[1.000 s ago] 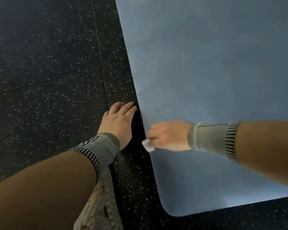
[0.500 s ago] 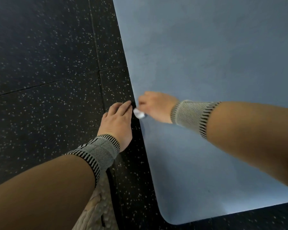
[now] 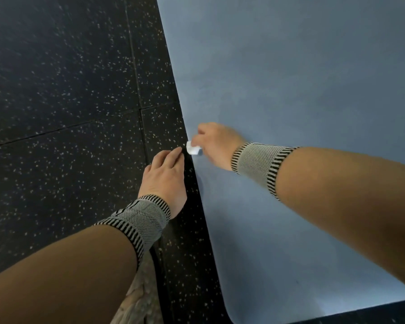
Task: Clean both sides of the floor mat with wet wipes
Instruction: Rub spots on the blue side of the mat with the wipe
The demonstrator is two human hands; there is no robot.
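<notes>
A blue floor mat (image 3: 290,78) lies flat on the dark floor and fills the right side of the view, with its rounded near corner at the bottom. My right hand (image 3: 214,142) grips a small bunched white wet wipe (image 3: 192,148) and holds it against the mat's left edge. My left hand (image 3: 165,176) rests flat on the floor just left of that edge, fingers straight, fingertips almost touching the wipe. Both wrists wear grey striped bands.
Black rubber floor tiles with pale speckles (image 3: 68,90) cover the left side, with seams between them. A beige textured shoe (image 3: 140,298) shows under my left forearm at the bottom.
My right hand has slid the wipe up along the mat's left edge, away from the near corner, and now sits just past my left fingertips. My left hand has stayed planted.
</notes>
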